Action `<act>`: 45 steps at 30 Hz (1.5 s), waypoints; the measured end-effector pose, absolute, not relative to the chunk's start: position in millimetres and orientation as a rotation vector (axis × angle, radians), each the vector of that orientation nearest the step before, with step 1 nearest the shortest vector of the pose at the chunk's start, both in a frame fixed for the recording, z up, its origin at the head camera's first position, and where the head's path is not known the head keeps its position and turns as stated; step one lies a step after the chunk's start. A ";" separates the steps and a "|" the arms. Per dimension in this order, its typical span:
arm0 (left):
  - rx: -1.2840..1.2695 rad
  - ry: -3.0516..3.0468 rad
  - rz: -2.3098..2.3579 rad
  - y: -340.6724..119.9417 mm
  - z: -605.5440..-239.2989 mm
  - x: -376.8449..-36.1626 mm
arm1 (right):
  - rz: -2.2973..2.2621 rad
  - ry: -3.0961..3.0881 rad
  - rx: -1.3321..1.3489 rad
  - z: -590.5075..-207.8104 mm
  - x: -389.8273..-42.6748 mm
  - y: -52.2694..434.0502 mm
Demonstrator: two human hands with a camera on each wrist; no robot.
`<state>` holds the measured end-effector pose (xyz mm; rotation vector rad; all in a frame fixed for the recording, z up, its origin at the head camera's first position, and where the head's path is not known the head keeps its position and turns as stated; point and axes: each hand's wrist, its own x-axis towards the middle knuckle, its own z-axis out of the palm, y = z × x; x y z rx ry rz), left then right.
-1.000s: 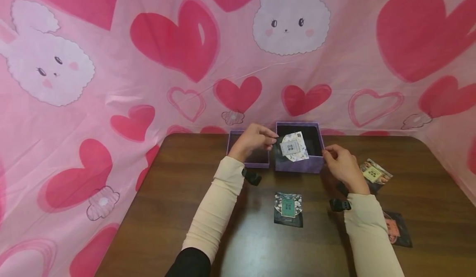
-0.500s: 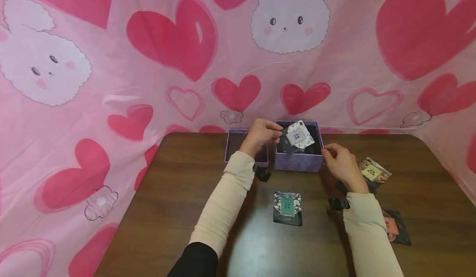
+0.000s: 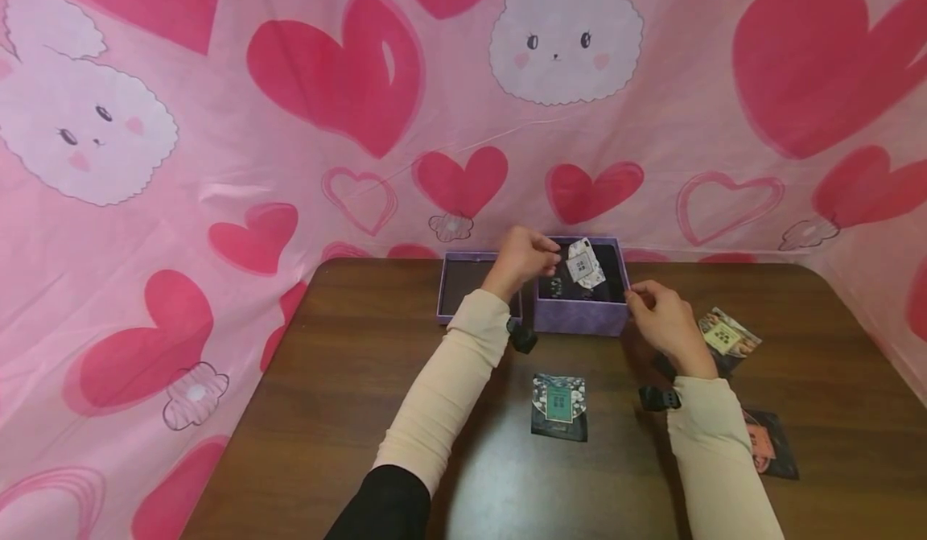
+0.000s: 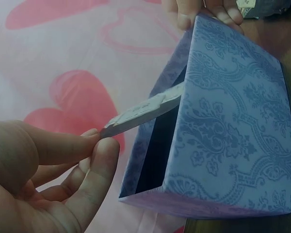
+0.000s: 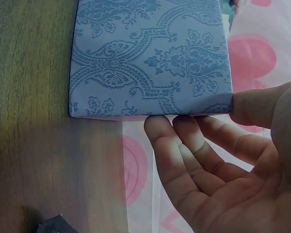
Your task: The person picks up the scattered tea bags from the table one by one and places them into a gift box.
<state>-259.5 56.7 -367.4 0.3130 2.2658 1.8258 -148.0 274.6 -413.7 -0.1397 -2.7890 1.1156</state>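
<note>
My left hand [image 3: 525, 258] pinches the edge of a flat, dark sachet with a white label [image 3: 582, 265] between thumb and index finger. In the left wrist view the sachet [image 4: 140, 111] slants through the mouth of a purple patterned box [image 4: 223, 126], its far end hidden behind the box wall. At the box's right side, my right hand [image 3: 666, 323] grips the wall near the front corner. The right wrist view has the thumb at the rim and the fingertips against the side of the box [image 5: 145, 63].
A shallow purple-edged lid or tray [image 3: 452, 320] lies left of the box. Nearer on the wooden table is a green-label sachet [image 3: 559, 407]. A yellow-label sachet [image 3: 727, 337] and an orange-label sachet [image 3: 764, 441] lie by the right arm. A pink heart-printed cloth [image 3: 449, 105] hangs behind.
My left hand has moved right and away from me, carrying the white-label sachet from over the box's front rim to inside its opening. The right hand has stayed on the box.
</note>
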 end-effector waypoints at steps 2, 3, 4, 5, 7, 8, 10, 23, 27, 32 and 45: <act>0.307 2.258 1.826 58.3 -367.7 -259.8 | 1.119 -2.794 -0.144 -413.9 -148.1 274.1; 0.299 2.251 1.826 59.0 -368.0 -259.7 | 1.120 -2.797 -0.142 -414.1 -148.0 274.0; 0.299 2.254 1.820 59.5 -368.3 -259.6 | 1.124 -2.799 -0.140 -414.0 -147.9 273.6; 0.300 2.259 1.810 59.5 -368.5 -259.3 | 1.126 -2.800 -0.141 -414.1 -147.9 273.2; 0.310 2.269 1.788 59.0 -368.9 -258.6 | 1.132 -2.801 -0.138 -414.3 -148.0 272.9; 0.318 2.284 1.768 58.3 -369.0 -258.2 | 1.131 -2.802 -0.134 -414.5 -148.0 273.0; 0.341 2.306 1.731 55.9 -368.8 -257.4 | 1.123 -2.798 -0.131 -414.6 -148.1 273.1; 0.523 2.421 1.593 31.6 -360.2 -250.2 | 1.108 -2.784 -0.124 -414.2 -148.9 275.5; 0.606 2.471 1.538 21.9 -360.8 -244.6 | 1.110 -2.791 -0.126 -414.4 -149.4 275.5; 0.708 2.507 1.422 9.3 -360.3 -231.3 | 1.114 -2.784 -0.125 -415.4 -150.5 275.7; 0.846 2.568 1.108 -3.0 -360.0 -203.3 | 1.124 -2.759 -0.099 -416.1 -149.9 275.9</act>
